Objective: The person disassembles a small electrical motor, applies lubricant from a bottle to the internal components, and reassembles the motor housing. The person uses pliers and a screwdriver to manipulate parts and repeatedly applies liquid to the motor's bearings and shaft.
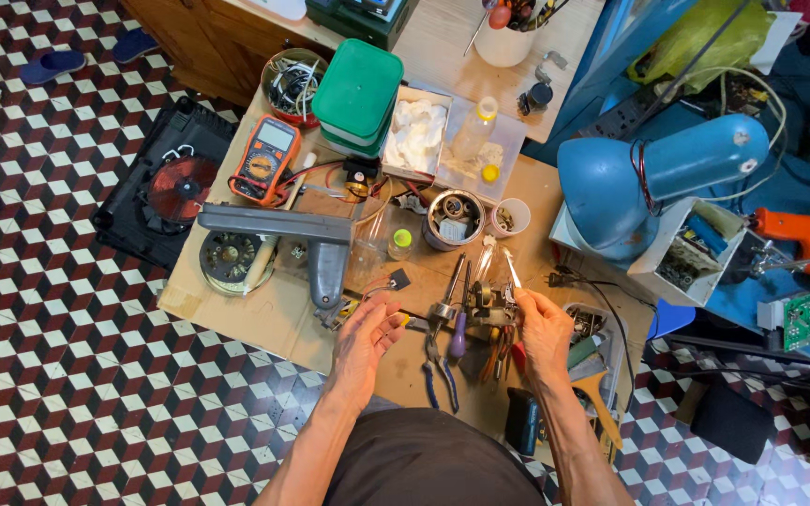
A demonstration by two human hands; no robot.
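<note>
Right hand (544,330) fingers pinched shut on a thin pale strip (512,268) just above the small motor part (486,298) on the counter (264,309); left hand (365,339) open, empty beside it; fitting looks unfinished, pliers (441,367) below the fingers.

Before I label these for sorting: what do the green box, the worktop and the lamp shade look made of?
The green box looks like plastic: even colour, rounded corners, soft sheen. The worktop seems to be bare wood or board, matt tan and scuffed. The blue lamp shade is probably painted metal, judging by its smooth glossy dome, though moulded plastic can't be ruled out.
</note>
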